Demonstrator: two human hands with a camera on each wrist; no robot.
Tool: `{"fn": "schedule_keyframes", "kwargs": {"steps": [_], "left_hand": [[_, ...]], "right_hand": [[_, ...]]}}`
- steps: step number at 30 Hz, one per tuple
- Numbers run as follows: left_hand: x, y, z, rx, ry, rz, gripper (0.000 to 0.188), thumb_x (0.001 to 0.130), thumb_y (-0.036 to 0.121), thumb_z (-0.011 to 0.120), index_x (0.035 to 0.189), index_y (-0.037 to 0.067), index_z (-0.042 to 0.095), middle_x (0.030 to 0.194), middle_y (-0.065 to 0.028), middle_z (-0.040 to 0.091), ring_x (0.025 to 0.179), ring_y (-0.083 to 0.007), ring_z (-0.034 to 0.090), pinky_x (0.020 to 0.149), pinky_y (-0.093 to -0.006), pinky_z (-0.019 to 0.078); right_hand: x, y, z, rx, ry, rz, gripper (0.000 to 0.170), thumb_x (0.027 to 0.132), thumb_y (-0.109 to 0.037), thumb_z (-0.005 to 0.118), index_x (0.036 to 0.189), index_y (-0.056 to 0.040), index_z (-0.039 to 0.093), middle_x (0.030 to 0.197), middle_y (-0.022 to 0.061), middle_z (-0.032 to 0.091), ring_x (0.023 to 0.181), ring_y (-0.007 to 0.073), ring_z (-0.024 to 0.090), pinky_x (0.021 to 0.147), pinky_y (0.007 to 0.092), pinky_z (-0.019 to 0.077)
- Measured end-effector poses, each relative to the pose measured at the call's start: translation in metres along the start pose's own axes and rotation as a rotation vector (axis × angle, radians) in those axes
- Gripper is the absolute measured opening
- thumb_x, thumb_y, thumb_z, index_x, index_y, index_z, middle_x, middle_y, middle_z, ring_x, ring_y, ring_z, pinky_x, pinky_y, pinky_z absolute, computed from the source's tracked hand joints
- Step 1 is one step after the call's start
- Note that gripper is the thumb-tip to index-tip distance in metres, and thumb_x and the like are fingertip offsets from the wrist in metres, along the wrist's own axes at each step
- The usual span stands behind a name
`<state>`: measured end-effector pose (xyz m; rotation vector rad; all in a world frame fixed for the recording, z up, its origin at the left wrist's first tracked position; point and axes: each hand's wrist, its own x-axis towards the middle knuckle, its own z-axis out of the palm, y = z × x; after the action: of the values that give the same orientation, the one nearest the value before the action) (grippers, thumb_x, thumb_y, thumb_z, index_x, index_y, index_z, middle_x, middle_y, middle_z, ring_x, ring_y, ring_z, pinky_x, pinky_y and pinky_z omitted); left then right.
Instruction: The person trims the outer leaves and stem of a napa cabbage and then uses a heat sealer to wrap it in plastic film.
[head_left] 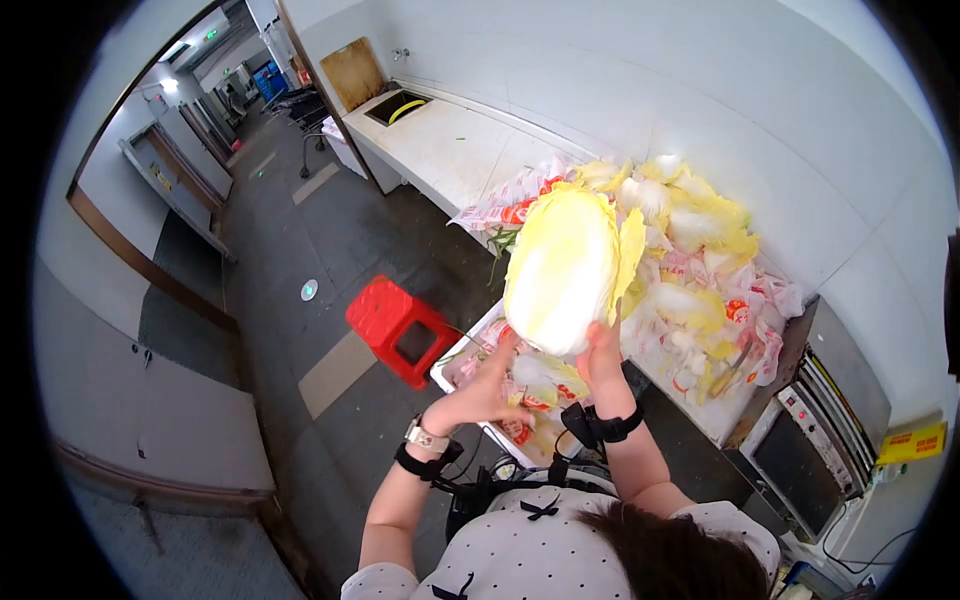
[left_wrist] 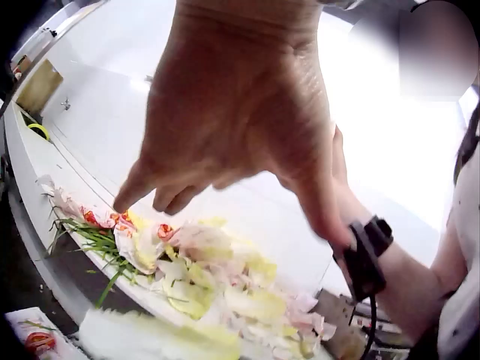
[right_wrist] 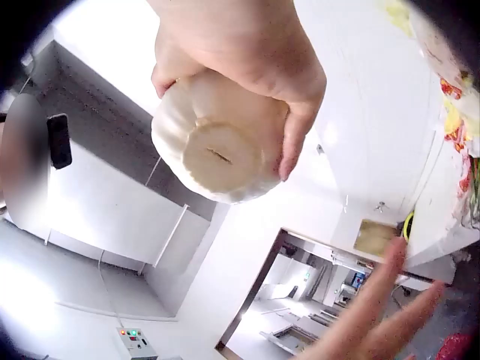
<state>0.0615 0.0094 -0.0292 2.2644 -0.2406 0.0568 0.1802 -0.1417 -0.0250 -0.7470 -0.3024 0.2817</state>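
Note:
A large yellow-white cabbage [head_left: 562, 268] is held up by the right hand [head_left: 602, 362], which grips it near its base. In the right wrist view the cut stem end of the cabbage [right_wrist: 221, 156] faces the camera, with the right hand's [right_wrist: 247, 52] thumb and fingers curled round its sides. The left hand [head_left: 482, 390] is to the left of the cabbage's base and apart from it, its fingers spread. Nothing is in the left hand [left_wrist: 236, 112] in the left wrist view.
Loose cabbage leaves [head_left: 700, 215] and printed wrapping [head_left: 775, 300] lie on the counter [head_left: 450, 143]. Below the hands is a white box [head_left: 443, 374] with leaves and wrapping. A red stool [head_left: 385, 305] stands on the floor, left of the box. A metal appliance [head_left: 800, 460] is at the right.

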Motion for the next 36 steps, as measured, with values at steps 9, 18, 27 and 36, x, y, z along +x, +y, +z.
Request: {"fn": "schedule_keyframes", "kwargs": {"steps": [9,18,27,36], "left_hand": [[0.017,0.068,-0.028,-0.625,0.548,0.004,0.104,0.06,-0.001,0.062,0.142,0.009,-0.001,0.142,-0.0127,0.021,0.132,-0.0239,0.025,0.104,-0.0369,0.03],[-0.011,0.05,-0.039,-1.262,0.692,0.011,0.108,0.059,0.064,0.068,0.137,0.005,0.022,0.136,-0.0101,0.037,0.123,-0.025,0.04,0.1,-0.0423,0.0375],[-0.031,0.043,-0.047,-1.027,0.616,0.277,0.094,0.07,0.06,0.063,0.14,0.013,0.021,0.141,-0.0102,0.031,0.126,-0.0275,0.036,0.104,-0.0443,0.0324],[-0.043,0.028,-0.035,-1.158,0.374,0.072,0.071,0.084,0.045,0.055,0.14,0.015,0.022,0.14,-0.0094,0.032,0.126,-0.0254,0.036,0.104,-0.0421,0.0328]], "right_hand": [[-0.026,-0.039,0.055,-0.993,-0.288,-0.552,0.104,0.058,-0.022,0.079,0.138,-0.0018,0.017,0.133,0.0209,0.032,0.121,0.0357,0.037,0.098,0.0436,0.0342],[-0.052,-0.063,0.085,-0.71,-0.532,-0.472,0.09,0.064,-0.017,0.075,0.135,0.0013,0.023,0.137,0.0218,0.032,0.122,0.0362,0.039,0.1,0.0423,0.0328],[-0.028,-0.093,0.109,-0.737,-0.63,-0.561,0.04,0.069,-0.002,0.066,0.108,-0.0003,0.057,0.116,0.0155,0.051,0.103,0.0278,0.051,0.086,0.0348,0.042],[0.007,-0.125,0.162,-0.887,-1.143,-0.672,0.03,0.077,-0.013,0.062,0.107,-0.0089,0.06,0.124,0.0137,0.047,0.119,0.0321,0.04,0.097,0.0407,0.034]]}}
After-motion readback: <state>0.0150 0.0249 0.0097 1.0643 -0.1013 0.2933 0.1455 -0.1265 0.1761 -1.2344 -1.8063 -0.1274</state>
